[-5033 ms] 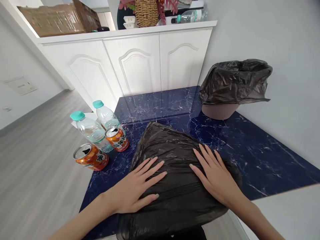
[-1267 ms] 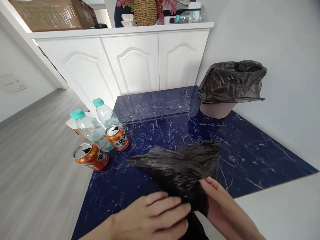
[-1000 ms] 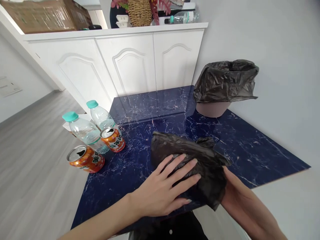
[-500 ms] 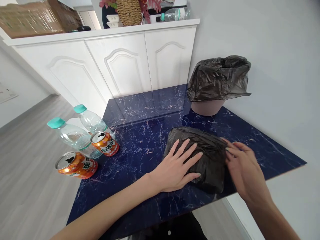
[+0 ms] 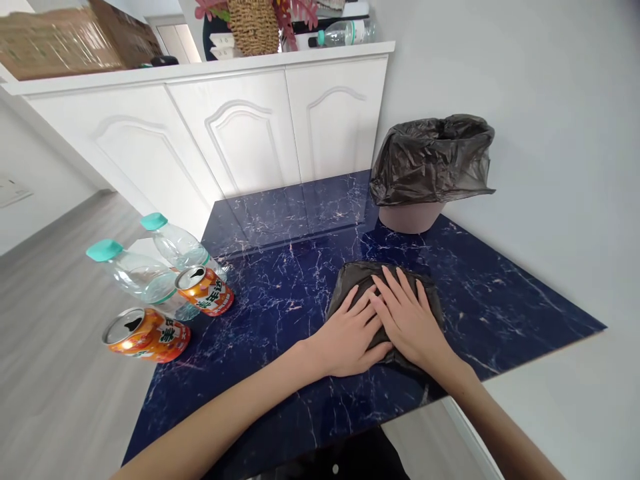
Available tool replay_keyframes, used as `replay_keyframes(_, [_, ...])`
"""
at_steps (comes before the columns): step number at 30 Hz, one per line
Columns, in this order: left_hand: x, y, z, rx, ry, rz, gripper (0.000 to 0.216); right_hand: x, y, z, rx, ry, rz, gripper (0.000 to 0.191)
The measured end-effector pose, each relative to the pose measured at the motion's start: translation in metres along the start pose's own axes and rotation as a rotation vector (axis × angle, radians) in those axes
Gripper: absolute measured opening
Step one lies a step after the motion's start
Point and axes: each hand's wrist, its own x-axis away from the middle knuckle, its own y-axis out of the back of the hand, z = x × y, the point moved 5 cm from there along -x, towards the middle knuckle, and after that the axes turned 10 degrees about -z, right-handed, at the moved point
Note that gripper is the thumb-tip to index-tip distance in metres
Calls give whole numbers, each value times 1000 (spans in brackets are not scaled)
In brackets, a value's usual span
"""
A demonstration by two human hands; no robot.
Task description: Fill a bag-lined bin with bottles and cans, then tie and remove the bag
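A black plastic bag (image 5: 350, 277), folded into a flat bundle, lies on the dark blue marbled table (image 5: 270, 267) near its front edge. My left hand (image 5: 347, 337) rests on its left part with fingers spread. My right hand (image 5: 407, 317) lies flat on the bag's right part, its fingers stretched out and its fingertips close to those of my left hand. Both palms hide much of the bag. Behind it stands a pinkish bin (image 5: 413, 219), lined with another black bag (image 5: 433, 163) that is folded over its rim.
At the table's left stand two orange drink cans (image 5: 150, 335) with opened tops and two clear plastic bottles (image 5: 145, 277) with teal caps. A white cabinet (image 5: 240, 127) stands behind the table, bearing a cardboard box (image 5: 55, 43), a wicker vase (image 5: 254, 27) and a lying bottle (image 5: 345, 32). A wall rises at the right.
My right hand has let go of the bag's right edge and moved left onto its top. The bag's right side is now folded in. My left hand stays on it.
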Motion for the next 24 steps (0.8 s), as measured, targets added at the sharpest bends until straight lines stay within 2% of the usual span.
replay_keyframes(7, [10, 4, 9, 38, -15, 0, 70, 5, -2, -9, 51, 61, -35, 64])
replay_keyframes(11, [20, 9, 14, 43, -51, 2, 70, 5, -4, -10, 4, 68, -3, 64])
replay_keyframes(14, [29, 19, 19, 87, -44, -3, 71, 9, 15, -7, -61, 78, 21, 67])
replay_keyframes(18, [41, 34, 21, 147, -18, -34, 74, 29, 57, 5, -214, 267, 98, 65])
replay_keyframes(21, [44, 41, 19, 172, -26, -94, 66, 51, 74, 3, -304, 338, 160, 52])
replay_keyframes(24, [45, 43, 16, 207, -53, -130, 62, 64, 76, -13, -331, 258, 99, 29])
